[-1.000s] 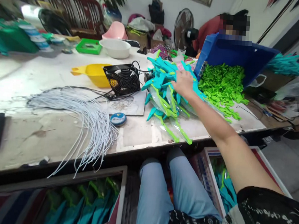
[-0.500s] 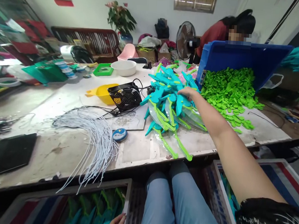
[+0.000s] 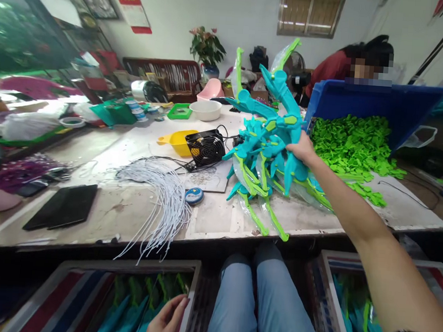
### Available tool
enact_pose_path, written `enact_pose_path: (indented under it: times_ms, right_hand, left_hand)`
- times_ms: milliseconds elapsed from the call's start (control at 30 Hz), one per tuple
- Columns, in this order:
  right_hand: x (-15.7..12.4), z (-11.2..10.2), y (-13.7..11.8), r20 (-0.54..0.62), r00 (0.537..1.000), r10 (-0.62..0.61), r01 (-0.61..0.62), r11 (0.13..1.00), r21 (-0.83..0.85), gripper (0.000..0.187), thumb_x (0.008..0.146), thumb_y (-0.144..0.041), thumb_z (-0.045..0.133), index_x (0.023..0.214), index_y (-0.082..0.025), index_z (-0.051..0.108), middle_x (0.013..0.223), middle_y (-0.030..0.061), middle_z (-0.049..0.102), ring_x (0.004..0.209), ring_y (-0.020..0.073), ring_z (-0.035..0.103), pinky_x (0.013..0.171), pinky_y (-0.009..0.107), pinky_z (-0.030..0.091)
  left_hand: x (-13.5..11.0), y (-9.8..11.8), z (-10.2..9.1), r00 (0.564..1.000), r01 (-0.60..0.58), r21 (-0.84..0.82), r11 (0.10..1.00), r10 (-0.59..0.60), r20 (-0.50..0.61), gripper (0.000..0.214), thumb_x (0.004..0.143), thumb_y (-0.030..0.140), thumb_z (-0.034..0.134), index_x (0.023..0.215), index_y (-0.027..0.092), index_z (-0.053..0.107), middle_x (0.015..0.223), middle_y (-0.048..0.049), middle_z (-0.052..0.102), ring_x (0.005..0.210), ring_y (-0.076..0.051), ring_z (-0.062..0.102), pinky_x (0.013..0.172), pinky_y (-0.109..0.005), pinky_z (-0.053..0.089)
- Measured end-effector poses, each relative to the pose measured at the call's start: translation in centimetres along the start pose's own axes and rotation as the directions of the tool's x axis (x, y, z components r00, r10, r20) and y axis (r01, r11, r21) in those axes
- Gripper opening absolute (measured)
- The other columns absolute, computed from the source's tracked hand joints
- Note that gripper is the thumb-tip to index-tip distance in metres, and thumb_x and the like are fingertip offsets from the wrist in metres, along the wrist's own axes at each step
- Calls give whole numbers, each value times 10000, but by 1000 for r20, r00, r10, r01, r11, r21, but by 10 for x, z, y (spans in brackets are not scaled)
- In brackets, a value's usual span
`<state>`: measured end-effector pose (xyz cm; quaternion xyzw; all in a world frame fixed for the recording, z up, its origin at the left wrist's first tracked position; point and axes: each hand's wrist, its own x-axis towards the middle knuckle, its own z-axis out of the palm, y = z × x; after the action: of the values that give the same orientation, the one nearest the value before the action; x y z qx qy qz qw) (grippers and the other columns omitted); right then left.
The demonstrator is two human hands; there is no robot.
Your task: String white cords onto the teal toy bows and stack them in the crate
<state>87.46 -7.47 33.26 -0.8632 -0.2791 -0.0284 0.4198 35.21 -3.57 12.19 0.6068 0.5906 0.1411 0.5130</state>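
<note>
Gripping turquoise-and-lime plastic toy pieces (image 3: 289, 97) in the right hand (image 3: 302, 146), at arm's length over the worktop (image 3: 213, 221). Fingers closed around the turquoise part, thumb in sight, the rest largely hidden. Impossible to tell whether one piece or several.

Held up and to the left of the right-hand fingers, long arms slanted upward and away from the body, lime tips well above the pile of similar pieces (image 3: 243, 150). Directly above the pile in this view, with contact between the two hard to judge.

Far nearer to the right hand than to the left hand (image 3: 167, 320), low beside the inner rim of the left crate (image 3: 194, 305), below the worktop's near edge. Left fingers bent, thumb and forefinger drawn together; no telling whether on anything.

Hemmed in to the right of the pile by a tipped blue bin (image 3: 362, 102) and its spilled lime plastic parts (image 3: 352, 140); to the left, by a black axial fan (image 3: 209, 147) and a round blue tin (image 3: 194, 196). Open room mainly overhead and toward the near edge, above denim-covered legs (image 3: 242, 304) between the left crate and the right crate (image 3: 334, 295).
</note>
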Motion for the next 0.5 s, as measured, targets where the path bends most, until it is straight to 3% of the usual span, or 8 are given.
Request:
enact_pose_path:
  times_ms: [133, 267, 367, 500]
  right_hand:
    - [-83, -42, 7, 89, 975, -205, 195, 975, 110, 671, 608, -310, 636, 1246, -139, 520, 1005, 73, 656, 873, 260, 612, 835, 417, 505]
    - [-179, -56, 28, 238, 938, -252, 248, 968, 49, 657, 656, -431, 623, 1236, -138, 529, 936, 78, 667, 809, 261, 617, 756, 388, 505]
    - [-247, -54, 46, 394, 876, -277, 281, 958, 49, 657, 697, -431, 591, 1281, -146, 492, 899, 62, 678, 801, 249, 635, 740, 351, 501]
    - [-323, -41, 74, 579, 779, -240, 270, 962, 36, 577, 732, -345, 551, 1271, -153, 480, 836, 40, 682, 733, 225, 647, 698, 317, 503]
  left_hand:
    - [-17, 41, 10, 962, -267, -36, 963, 268, 44, 523, 610, 651, 619, 817, 183, 731, 887, -95, 770, 895, -298, 720, 814, -347, 579]
    - [-50, 63, 20, 880, -455, -74, 888, 460, 118, 423, 741, 551, 584, 885, 181, 729, 916, -86, 767, 875, -249, 716, 806, -329, 572]
    - [-75, 61, 25, 842, -502, -80, 861, 508, 182, 369, 798, 486, 568, 923, 178, 728, 948, -83, 761, 897, -225, 708, 810, -310, 564]
    - [-99, 43, 30, 819, -529, -64, 846, 529, 220, 310, 845, 426, 557, 932, 181, 726, 952, -71, 752, 899, -206, 696, 835, -308, 549]
